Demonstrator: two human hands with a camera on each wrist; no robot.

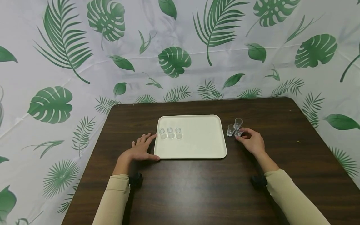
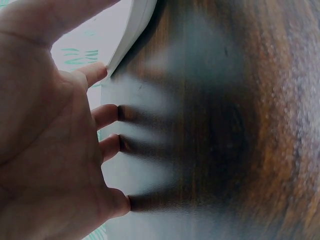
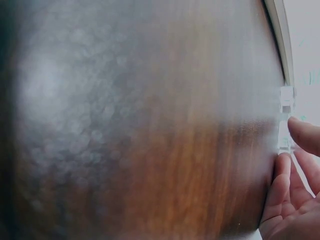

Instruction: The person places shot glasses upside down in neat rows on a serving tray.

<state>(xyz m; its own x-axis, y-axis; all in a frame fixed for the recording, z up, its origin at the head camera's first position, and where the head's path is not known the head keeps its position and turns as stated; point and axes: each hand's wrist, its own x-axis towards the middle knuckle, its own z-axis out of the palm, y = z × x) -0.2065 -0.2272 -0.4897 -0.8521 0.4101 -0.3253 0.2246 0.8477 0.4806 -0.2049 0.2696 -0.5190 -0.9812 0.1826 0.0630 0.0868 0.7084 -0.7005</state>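
Three small clear shot glasses (image 1: 170,133) stand in a row on the left part of a cream tray (image 1: 202,137); they look upside down. My left hand (image 1: 142,150) is spread at the tray's left side, thumb at its near corner and a fingertip at its left edge. In the left wrist view, its other fingertips (image 2: 112,115) rest on the table. Right of the tray, two upright shot glasses (image 1: 238,122) stand close to a third shot glass (image 3: 284,134), which my right hand (image 1: 253,142) pinches between thumb and fingers.
The dark wood table (image 1: 191,193) carries the tray near its far side. Behind it hangs a white cloth (image 1: 146,68) with green leaves. A tiny yellowish speck (image 1: 298,142) lies on the table at the right.
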